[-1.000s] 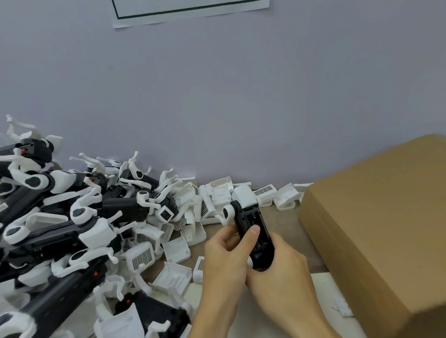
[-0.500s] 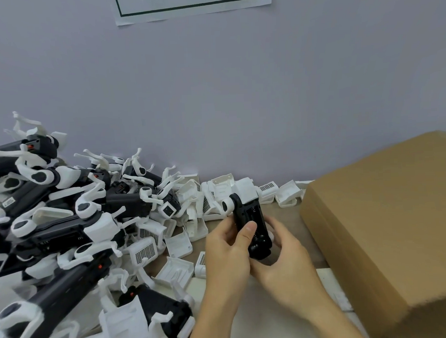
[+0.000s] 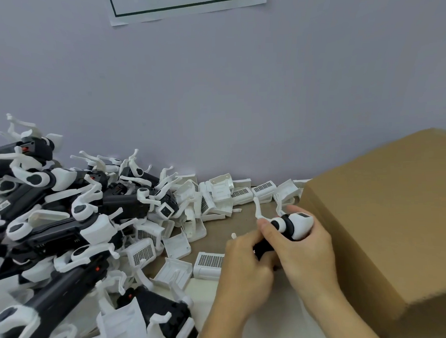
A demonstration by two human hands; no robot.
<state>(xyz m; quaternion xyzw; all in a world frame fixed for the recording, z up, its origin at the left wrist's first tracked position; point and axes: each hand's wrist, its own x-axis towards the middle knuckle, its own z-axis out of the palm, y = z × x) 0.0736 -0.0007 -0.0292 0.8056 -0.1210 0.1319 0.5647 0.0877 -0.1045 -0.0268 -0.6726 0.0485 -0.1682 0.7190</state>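
I hold the black-and-white device in both hands above the brown table, just beside the cardboard box. My right hand wraps its white head, fingers curled round it; my left hand grips the black lower end, fingers curled too, and most of that end is hidden. To the left lies a heap of similar devices, and white plastic housings are scattered along the wall.
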